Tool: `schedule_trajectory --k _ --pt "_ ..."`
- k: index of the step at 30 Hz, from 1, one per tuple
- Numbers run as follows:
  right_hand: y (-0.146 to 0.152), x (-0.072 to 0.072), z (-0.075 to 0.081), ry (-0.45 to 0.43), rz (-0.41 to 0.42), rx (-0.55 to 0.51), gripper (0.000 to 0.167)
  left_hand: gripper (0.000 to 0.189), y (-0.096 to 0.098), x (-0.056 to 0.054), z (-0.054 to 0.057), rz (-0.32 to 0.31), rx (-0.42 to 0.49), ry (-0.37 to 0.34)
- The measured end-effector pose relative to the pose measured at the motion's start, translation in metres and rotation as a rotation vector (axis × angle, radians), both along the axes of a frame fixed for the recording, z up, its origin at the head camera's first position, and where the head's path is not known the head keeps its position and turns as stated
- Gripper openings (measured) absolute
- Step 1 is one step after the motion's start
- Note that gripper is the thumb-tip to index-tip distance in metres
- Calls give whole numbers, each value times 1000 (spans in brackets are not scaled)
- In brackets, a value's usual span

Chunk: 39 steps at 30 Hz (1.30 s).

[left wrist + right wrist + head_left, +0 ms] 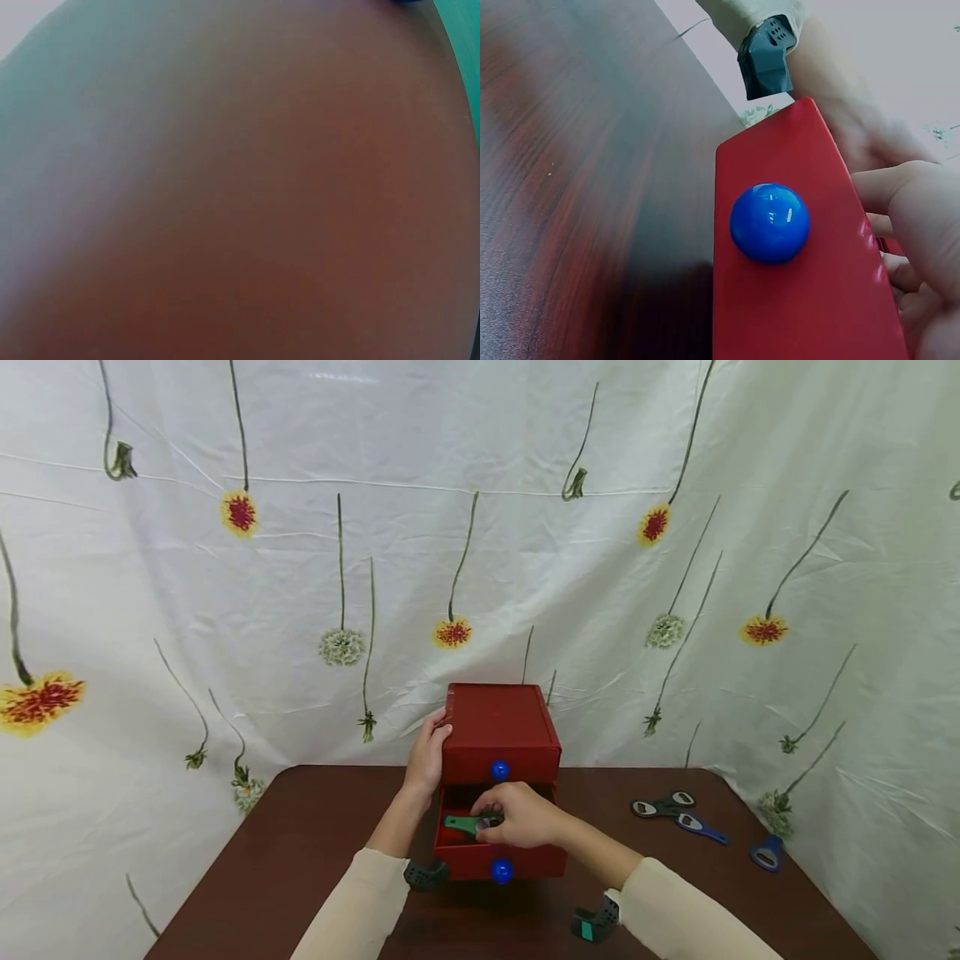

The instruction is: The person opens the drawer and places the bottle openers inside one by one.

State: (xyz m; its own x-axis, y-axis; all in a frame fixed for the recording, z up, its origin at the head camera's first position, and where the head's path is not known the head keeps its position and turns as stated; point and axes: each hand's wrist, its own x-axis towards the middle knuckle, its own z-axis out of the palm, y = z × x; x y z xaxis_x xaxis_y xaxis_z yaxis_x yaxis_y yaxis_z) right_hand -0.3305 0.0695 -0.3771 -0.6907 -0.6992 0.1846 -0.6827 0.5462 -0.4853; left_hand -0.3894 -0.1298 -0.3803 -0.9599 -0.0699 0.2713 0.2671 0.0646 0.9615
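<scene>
staged recording booth | floral sheet backdrop | brown table

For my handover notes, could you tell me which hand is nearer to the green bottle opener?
Right. The right hand holds the green bottle opener over the open lower drawer; the left hand grips the red box's side, apart.
</scene>
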Motion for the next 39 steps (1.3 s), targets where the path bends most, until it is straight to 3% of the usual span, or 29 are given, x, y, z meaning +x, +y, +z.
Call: schedule_trajectory --k 12,27,39 --pt "-8 -7 -4 -83 3 30 22 52 0 -2 -4 -4 7 5" --pt "-6 -9 -6 -153 -8 -29 25 53 0 -4 -4 -7 20 3" --pt "1 -3 3 -91 -25 -63 26 53 -1 -3 -3 -3 12 14"
